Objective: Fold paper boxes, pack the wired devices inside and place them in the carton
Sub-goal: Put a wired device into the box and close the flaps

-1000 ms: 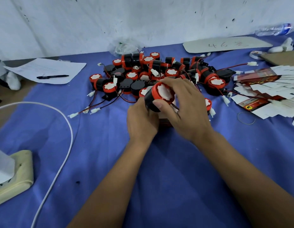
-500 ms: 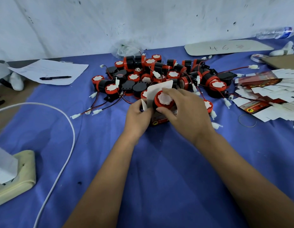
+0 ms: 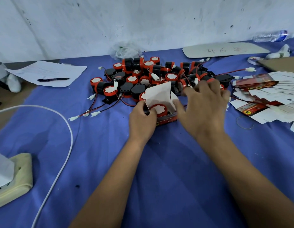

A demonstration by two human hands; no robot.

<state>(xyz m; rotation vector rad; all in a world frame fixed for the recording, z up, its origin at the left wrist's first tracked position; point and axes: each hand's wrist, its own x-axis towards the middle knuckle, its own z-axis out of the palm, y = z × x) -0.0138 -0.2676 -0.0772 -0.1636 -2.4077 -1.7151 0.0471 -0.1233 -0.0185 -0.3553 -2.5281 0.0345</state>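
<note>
Red-printed box (image 3: pixel 166 118) is gripped at its left edge by the left hand (image 3: pixel 142 120), fingers curled. One device (image 3: pixel 159 109) is seated inside, under the raised white flap (image 3: pixel 159 93). Just right, the right hand (image 3: pixel 203 109) is spread, fingers loose, nothing held, before the pile (image 3: pixel 159 76).

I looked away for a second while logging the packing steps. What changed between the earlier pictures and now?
The device went from the right hand's grip down into the open paper box. The right hand let go and now hovers open beside the raised flap. The left hand holds the box as before. The device pile, flat box stack, paper and pen stayed put.
</note>
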